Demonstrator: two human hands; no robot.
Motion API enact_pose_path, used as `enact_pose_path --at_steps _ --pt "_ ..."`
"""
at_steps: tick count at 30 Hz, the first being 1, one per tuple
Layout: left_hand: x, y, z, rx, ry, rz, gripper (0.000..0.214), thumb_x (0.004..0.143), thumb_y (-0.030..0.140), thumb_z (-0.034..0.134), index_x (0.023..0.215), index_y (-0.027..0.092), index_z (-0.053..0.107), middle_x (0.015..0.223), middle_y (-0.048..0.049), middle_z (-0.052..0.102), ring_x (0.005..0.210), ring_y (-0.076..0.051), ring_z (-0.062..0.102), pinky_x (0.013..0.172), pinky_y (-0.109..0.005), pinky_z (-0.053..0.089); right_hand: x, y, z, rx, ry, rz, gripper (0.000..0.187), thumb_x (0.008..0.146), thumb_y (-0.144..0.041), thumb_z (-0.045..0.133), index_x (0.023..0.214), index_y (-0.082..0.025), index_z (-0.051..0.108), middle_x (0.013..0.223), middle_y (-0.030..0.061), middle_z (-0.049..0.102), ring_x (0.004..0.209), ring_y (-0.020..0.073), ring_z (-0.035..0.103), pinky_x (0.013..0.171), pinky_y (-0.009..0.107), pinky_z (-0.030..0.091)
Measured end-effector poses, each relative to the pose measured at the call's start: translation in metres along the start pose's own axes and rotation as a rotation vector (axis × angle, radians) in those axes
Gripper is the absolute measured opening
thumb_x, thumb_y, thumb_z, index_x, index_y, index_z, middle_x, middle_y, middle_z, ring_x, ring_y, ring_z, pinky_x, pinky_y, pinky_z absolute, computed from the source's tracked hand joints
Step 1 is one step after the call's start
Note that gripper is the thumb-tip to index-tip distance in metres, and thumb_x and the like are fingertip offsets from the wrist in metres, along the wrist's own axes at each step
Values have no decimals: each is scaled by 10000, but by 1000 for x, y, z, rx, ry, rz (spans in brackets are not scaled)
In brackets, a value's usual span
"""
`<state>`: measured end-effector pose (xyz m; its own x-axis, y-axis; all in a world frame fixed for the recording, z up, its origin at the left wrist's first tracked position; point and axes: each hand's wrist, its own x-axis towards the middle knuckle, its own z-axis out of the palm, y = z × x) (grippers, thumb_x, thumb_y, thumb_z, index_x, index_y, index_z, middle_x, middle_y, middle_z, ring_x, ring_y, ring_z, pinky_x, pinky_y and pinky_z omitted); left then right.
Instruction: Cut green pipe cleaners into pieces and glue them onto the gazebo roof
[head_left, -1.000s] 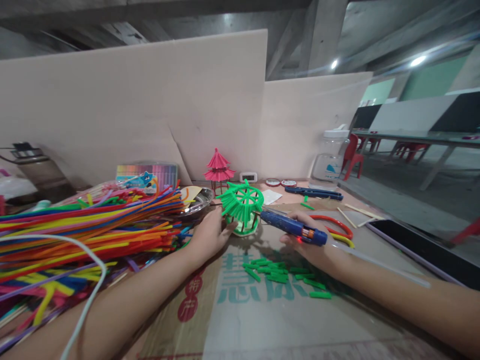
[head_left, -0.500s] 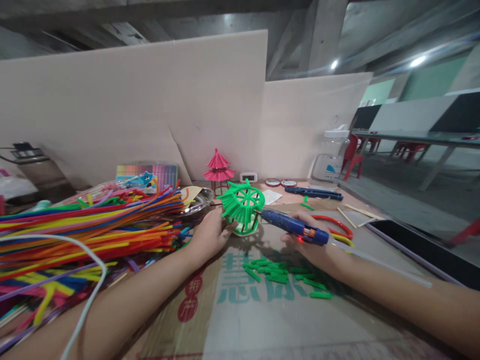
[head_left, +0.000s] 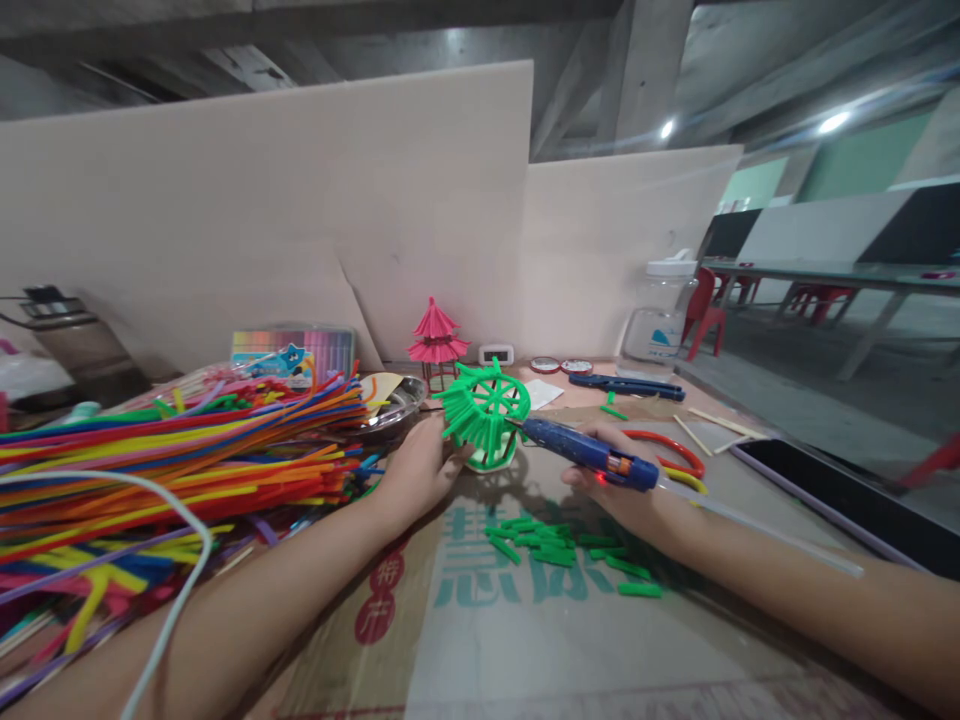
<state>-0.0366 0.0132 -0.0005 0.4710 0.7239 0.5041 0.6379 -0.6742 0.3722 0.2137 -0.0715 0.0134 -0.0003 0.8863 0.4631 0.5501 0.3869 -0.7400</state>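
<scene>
A small green pavilion model point(head_left: 489, 412), built of pipe-cleaner pieces, stands upright on the cardboard; its round roof is partly covered with green strips. My left hand point(head_left: 421, 462) is closed on its left side, with some fingertips hidden behind it. In my right hand point(head_left: 609, 480) is a blue hot glue gun point(head_left: 589, 452), a red light glowing on it and a clear glue stick trailing from its back. The nozzle meets the roof's right front edge, or lies very close to it. Several short green pipe-cleaner pieces point(head_left: 551, 545) lie in front of the model.
Bundles of coloured pipe cleaners point(head_left: 180, 470) fill the left side, crossed by a white cable point(head_left: 196, 525). Behind stand a pink pavilion model point(head_left: 436, 335) and a clear jug point(head_left: 656, 320). Red-handled scissors point(head_left: 679, 450), dark blue pliers point(head_left: 626, 386) and a phone point(head_left: 840, 500) lie at right.
Almost nothing differs. The whole view has shifted very slightly, while both hands, the glue gun and the green model keep their places.
</scene>
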Motion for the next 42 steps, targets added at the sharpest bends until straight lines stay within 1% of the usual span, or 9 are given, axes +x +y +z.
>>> enact_pose_path --at_steps 3,5,11,16,21,24,27,31,42 --pt "0 0 0 -2 3 -7 369 832 271 557 1191 189 572 1191 -124 609 1163 -296 539 1015 -454 418 -1 0 -1 -18 7 -2 229 716 -432 643 787 -240 540 628 -15 600 577 185 564 547 302 450" --pt "0 0 0 -10 4 -14 363 833 271 554 1186 188 574 1183 -122 612 1148 -292 551 1004 -446 429 -1 2 -1 -29 -22 -21 229 733 -434 647 804 -238 552 658 -13 619 588 184 577 557 301 455" --pt "0 -3 2 -12 -4 -31 344 841 302 550 1162 179 577 1156 -127 622 1119 -290 571 981 -441 447 -1 12 -2 7 -85 -31 200 784 -413 626 852 -231 576 845 25 708 772 216 661 658 303 490" --pt "-1 -5 5 -13 9 -94 349 832 326 572 1151 186 576 1121 -125 636 1086 -289 593 931 -421 484 -1 9 0 12 -88 -10 211 745 -424 624 808 -239 546 743 11 696 690 208 646 598 294 476" --pt "-1 -6 6 -26 15 -80 350 830 327 576 1154 193 576 1123 -120 639 1077 -285 599 920 -416 490 -1 4 0 -7 -29 -10 254 707 -455 633 790 -248 514 619 -18 628 565 176 577 526 276 440" --pt "-1 -7 6 -24 12 -81 354 827 329 582 1154 195 575 1120 -118 642 1072 -282 602 922 -416 490 -1 3 0 -11 3 -34 271 704 -451 642 820 -242 513 646 -16 626 561 166 568 530 272 438" --pt "-1 -7 6 -18 13 -88 358 826 336 583 1156 197 573 1125 -119 642 1073 -283 603 921 -415 491 -2 3 -1 -12 -6 -51 265 719 -432 641 843 -237 513 650 -20 621 551 156 563 526 262 432" --pt "-1 -6 6 -14 5 -81 357 833 342 573 1158 196 571 1137 -122 636 1088 -290 595 927 -421 486 -2 3 -2 -7 -45 -19 277 725 -438 637 860 -230 515 618 -25 612 521 153 553 495 254 418" --pt "-1 -6 6 -25 12 -77 342 821 320 595 1139 193 581 1102 -114 647 1082 -280 597 929 -415 487 0 0 0 -12 -29 32 281 694 -450 631 832 -229 527 608 -25 575 514 149 519 494 257 401"
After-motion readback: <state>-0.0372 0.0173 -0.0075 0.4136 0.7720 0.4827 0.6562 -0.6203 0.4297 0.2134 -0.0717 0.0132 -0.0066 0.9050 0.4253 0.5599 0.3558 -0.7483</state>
